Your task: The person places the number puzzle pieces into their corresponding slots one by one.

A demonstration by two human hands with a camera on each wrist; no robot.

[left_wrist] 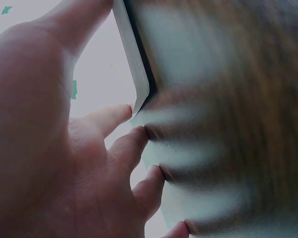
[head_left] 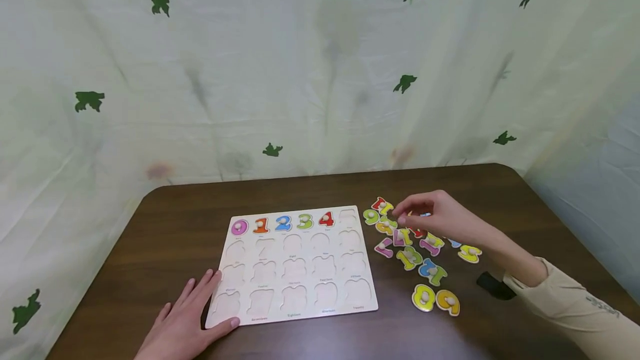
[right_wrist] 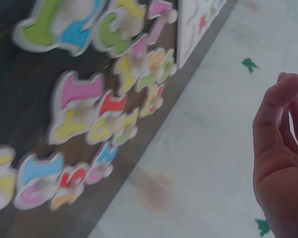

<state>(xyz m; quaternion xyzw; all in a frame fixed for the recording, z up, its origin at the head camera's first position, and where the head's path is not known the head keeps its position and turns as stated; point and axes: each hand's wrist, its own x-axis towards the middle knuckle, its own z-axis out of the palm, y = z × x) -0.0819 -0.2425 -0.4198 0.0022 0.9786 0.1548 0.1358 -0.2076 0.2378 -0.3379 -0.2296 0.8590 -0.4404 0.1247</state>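
Observation:
A white number puzzle board (head_left: 310, 249) lies on the table, with the 0, 1, 2, 3 and 4 pieces (head_left: 283, 223) seated in its back row. My left hand (head_left: 187, 318) rests at its front left corner, fingers spread along the left side and thumb on the front edge. In the left wrist view, the fingertips (left_wrist: 139, 134) touch the tabletop beside the board. My right hand (head_left: 442, 218) hovers over loose number pieces (head_left: 402, 237) to the right of the board. Its fingers are bent loosely, and I see nothing between them; the wrist hides some pieces.
A yellow piece (head_left: 423, 298) and an orange piece (head_left: 448, 303) lie nearer the front. By the right sleeve sits a small black object (head_left: 495, 286). A pale curtain (head_left: 300, 71) with leaf prints hangs behind the dark wooden table (head_left: 165, 238).

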